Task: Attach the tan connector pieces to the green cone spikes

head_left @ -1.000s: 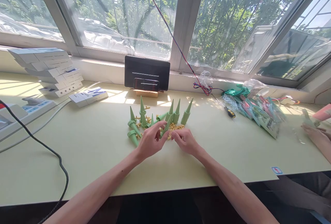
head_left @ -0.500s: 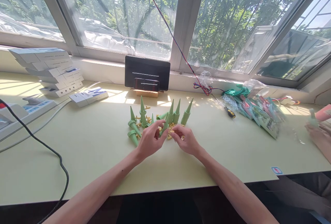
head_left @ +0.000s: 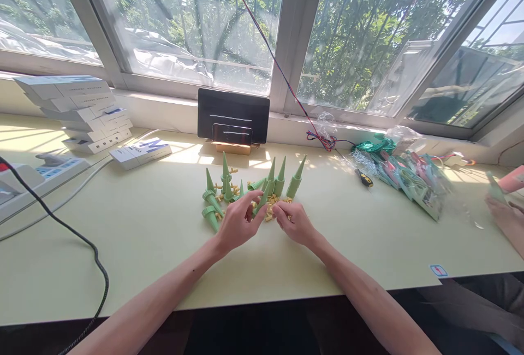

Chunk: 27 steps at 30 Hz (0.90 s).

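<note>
My left hand [head_left: 240, 219] is closed around a green cone-shaped spike [head_left: 262, 200], its tip pointing up and its lower part hidden by my fingers. Just to the right, my right hand [head_left: 298, 224] pinches thumb and forefinger together; a small yellow piece showed there a moment ago, and the fingers now mostly cover it. Between and behind both hands lies a pile of small yellow pieces [head_left: 269, 215]. Several green spikes stand upright behind the pile, among them a tall spike [head_left: 295, 183]. Left of my left hand, more lie tilted, such as a capped spike [head_left: 210, 217].
A tablet [head_left: 233, 106] and a phone [head_left: 231, 134] lean on a stand at the back. White boxes [head_left: 82, 109] are stacked at left near a power strip [head_left: 61, 175]. At right lie a yellow-black cutter [head_left: 364, 178], bagged parts [head_left: 409, 180] and another person's hand [head_left: 501, 210].
My right thumb and forefinger have drawn closer together, covering the small yellow piece. My left hand holds the green spike almost unmoved. The other person's hand at right has shifted slightly.
</note>
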### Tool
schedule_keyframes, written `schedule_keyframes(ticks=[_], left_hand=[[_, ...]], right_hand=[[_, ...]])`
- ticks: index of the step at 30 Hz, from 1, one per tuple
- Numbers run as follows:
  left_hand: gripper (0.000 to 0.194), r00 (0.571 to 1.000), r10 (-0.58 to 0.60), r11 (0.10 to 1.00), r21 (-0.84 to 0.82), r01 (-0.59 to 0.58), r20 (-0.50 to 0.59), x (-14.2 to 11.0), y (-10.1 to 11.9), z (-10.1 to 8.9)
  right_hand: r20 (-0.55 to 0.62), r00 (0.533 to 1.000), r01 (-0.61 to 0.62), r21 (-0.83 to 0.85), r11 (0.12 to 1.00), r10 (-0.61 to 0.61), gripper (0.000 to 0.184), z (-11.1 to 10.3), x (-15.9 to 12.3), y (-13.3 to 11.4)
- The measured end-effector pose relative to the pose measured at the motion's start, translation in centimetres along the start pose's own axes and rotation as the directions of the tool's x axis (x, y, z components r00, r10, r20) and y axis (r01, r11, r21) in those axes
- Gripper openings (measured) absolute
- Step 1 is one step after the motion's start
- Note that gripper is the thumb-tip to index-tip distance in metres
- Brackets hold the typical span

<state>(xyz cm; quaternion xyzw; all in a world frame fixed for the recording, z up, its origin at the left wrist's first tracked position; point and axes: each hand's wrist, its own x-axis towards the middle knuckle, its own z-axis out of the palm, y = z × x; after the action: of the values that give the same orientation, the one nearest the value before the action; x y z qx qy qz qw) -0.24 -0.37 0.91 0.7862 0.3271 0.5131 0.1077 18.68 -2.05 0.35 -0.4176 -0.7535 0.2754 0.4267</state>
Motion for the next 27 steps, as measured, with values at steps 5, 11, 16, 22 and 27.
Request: schedule_keyframes(ticks=[5,11,16,22,27], left_hand=[[0.020,1.000,-0.013,1.000,0.000,0.013,-0.017,0.10,0.09,-0.04],[0.021,1.000,0.000,1.000,0.007,0.000,-0.018,0.12,0.11,-0.07],[0.023,1.000,0.013,1.000,0.025,-0.013,-0.009,0.05,0.01,-0.10],[0.023,1.000,0.021,1.000,0.017,-0.021,0.014,-0.05,-0.06,-0.08],[0.023,1.000,0.022,1.000,0.017,-0.022,0.014,0.02,-0.02,-0.02]], right_hand=[[-0.019,1.000,-0.003,0.055,0.998,0.004,0.026,-0.09,0.08,-0.64],[-0.014,1.000,0.020,0.071,0.997,-0.019,0.022,-0.06,0.05,-0.62],[0.000,0.999,0.035,0.050,0.998,-0.035,0.026,-0.05,-0.04,-0.20],[0.013,0.999,0.040,0.005,0.999,-0.040,0.037,-0.10,-0.07,-0.02],[0.016,1.000,0.026,0.001,1.000,-0.026,0.038,0.00,-0.01,0.01]])
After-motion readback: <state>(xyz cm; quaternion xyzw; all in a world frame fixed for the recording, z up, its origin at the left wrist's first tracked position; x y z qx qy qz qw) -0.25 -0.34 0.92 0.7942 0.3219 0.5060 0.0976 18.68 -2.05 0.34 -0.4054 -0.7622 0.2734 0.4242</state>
